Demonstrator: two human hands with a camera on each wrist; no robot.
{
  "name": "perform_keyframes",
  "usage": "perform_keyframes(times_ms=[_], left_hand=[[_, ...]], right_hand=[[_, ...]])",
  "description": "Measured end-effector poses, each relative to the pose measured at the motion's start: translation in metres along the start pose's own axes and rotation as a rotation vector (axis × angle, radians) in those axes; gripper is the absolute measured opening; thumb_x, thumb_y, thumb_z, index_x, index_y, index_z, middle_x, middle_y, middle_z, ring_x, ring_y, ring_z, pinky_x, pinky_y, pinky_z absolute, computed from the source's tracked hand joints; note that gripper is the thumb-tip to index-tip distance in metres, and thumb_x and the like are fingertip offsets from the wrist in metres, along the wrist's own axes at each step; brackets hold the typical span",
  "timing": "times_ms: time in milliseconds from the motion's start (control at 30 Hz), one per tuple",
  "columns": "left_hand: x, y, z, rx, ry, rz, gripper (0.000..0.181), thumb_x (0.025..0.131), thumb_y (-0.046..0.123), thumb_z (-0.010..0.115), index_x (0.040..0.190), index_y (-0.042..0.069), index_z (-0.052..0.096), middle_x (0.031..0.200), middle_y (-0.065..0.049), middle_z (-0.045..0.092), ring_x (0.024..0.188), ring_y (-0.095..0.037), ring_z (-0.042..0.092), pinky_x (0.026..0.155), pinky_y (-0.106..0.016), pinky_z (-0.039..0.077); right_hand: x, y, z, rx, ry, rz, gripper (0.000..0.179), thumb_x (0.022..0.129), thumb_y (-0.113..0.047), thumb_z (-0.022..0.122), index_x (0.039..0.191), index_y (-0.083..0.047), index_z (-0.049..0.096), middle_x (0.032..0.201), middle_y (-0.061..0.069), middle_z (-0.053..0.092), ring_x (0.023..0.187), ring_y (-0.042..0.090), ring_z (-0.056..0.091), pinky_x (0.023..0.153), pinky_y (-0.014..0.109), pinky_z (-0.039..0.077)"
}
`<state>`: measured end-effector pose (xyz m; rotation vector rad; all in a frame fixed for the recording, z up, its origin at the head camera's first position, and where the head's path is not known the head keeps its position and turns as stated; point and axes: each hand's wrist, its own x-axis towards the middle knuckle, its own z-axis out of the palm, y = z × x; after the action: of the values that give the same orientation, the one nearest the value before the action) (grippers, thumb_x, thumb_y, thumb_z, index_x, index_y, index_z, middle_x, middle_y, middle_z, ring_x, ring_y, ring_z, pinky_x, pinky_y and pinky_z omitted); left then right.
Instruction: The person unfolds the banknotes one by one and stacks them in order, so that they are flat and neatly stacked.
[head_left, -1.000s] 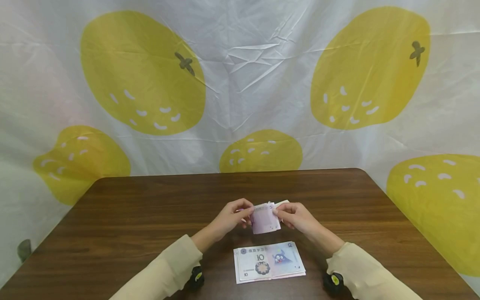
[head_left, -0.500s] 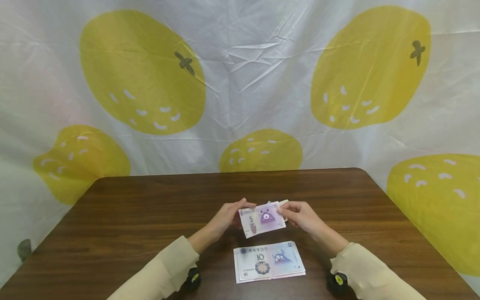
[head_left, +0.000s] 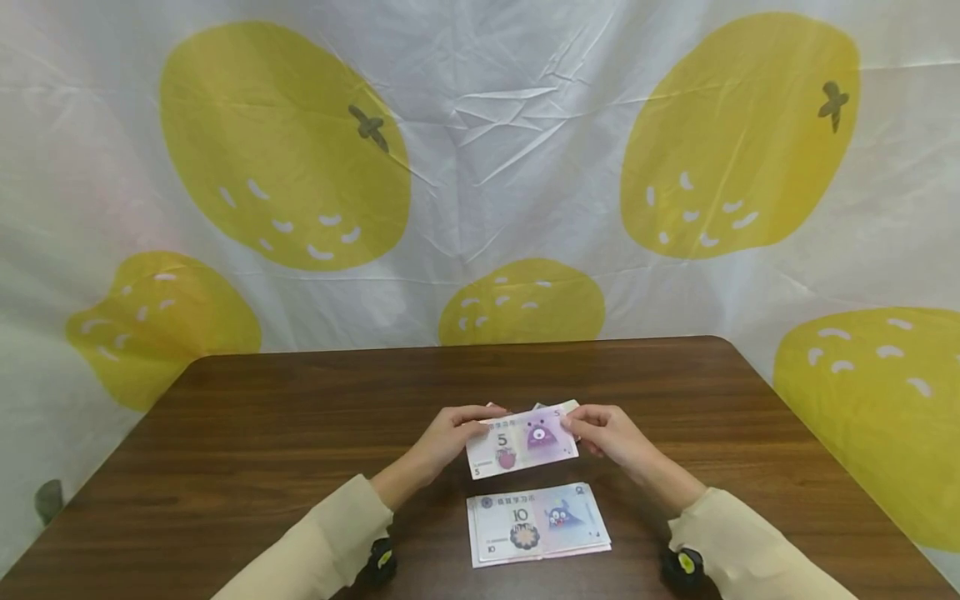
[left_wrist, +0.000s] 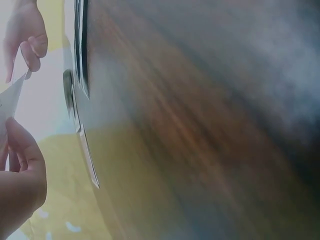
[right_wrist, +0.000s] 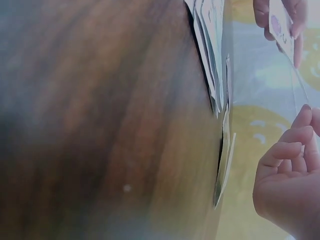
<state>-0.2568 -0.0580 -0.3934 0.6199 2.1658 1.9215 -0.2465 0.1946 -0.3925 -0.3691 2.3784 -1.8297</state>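
Note:
A purple play banknote point(head_left: 522, 446) marked 5 is stretched between both hands, raised off the table. My left hand point(head_left: 438, 446) pinches its left end. At the upper right corner, my right hand point(head_left: 618, 442) pinches it between thumb and fingers. Just below in the head view lies a stack of banknotes point(head_left: 540, 525), with a blue-and-white 10 note on top. Other notes point(right_wrist: 225, 165) lie flat on the table beyond the hands, seen edge-on in the right wrist view. In the head view the raised note mostly hides them.
The dark wooden table point(head_left: 300, 450) runs back to a white curtain point(head_left: 517, 183) printed with yellow fruit. A small dark rounded object point(head_left: 49, 500) shows beyond the table's left edge.
The purple note, earlier folded or edge-turned between the hands, now lies spread out with its full front showing. My hands have moved slightly apart, and the stack of notes has stayed put.

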Motion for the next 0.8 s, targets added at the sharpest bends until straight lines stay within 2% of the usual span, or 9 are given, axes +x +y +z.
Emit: perform_keyframes(times_ms=[167,333,433,500,633,800], left_hand=[[-0.002,0.001,-0.001,0.060,-0.006,-0.018,0.027,0.085,-0.001,0.048,0.108,0.001,0.062,0.114,-0.010,0.056,0.112,-0.023,0.043,0.087,-0.035,0.037],[-0.008,0.014,0.001,0.061,-0.060,0.004,0.028,0.085,-0.004,0.047,0.110,-0.003,0.059,0.115,-0.014,0.055,0.113,-0.023,0.042,0.084,-0.031,0.036],[-0.007,0.011,0.001,0.057,-0.087,0.016,0.028,0.084,-0.005,0.047,0.109,-0.006,0.058,0.115,-0.016,0.054,0.110,-0.022,0.044,0.080,-0.028,0.037],[-0.004,0.003,0.000,0.061,-0.094,0.014,0.027,0.084,-0.003,0.048,0.109,-0.004,0.059,0.114,-0.014,0.056,0.104,-0.020,0.047,0.077,-0.027,0.039],[-0.005,-0.001,0.000,0.101,-0.097,0.000,0.026,0.084,0.001,0.051,0.108,0.000,0.062,0.110,-0.009,0.057,0.092,-0.018,0.048,0.071,-0.027,0.041],[-0.009,-0.002,-0.002,0.134,-0.120,0.008,0.025,0.083,0.004,0.056,0.107,0.000,0.062,0.104,-0.009,0.059,0.085,-0.016,0.050,0.066,-0.027,0.043]], right_hand=[[-0.002,0.001,-0.002,0.061,-0.009,0.031,0.023,0.084,-0.014,0.059,0.092,0.007,0.056,0.056,-0.001,0.044,0.047,0.008,0.038,0.044,0.020,0.032],[-0.004,0.002,-0.004,0.083,-0.050,0.022,0.030,0.083,-0.013,0.060,0.105,0.006,0.052,0.062,0.000,0.049,0.048,0.008,0.039,0.045,0.021,0.033],[-0.005,0.002,-0.007,0.080,-0.098,-0.015,0.040,0.083,-0.012,0.060,0.116,0.004,0.047,0.066,0.001,0.053,0.049,0.009,0.039,0.045,0.020,0.032],[-0.006,0.003,-0.009,0.069,-0.128,-0.042,0.042,0.083,-0.011,0.060,0.119,0.004,0.046,0.069,0.002,0.055,0.050,0.009,0.039,0.044,0.020,0.032],[-0.009,0.003,-0.011,0.051,-0.161,-0.064,0.039,0.083,-0.010,0.059,0.117,0.006,0.048,0.069,0.004,0.056,0.050,0.009,0.040,0.045,0.020,0.032],[-0.014,0.003,-0.015,0.006,-0.173,-0.053,0.038,0.083,-0.011,0.060,0.115,0.007,0.050,0.069,0.005,0.055,0.051,0.010,0.041,0.046,0.020,0.034]])
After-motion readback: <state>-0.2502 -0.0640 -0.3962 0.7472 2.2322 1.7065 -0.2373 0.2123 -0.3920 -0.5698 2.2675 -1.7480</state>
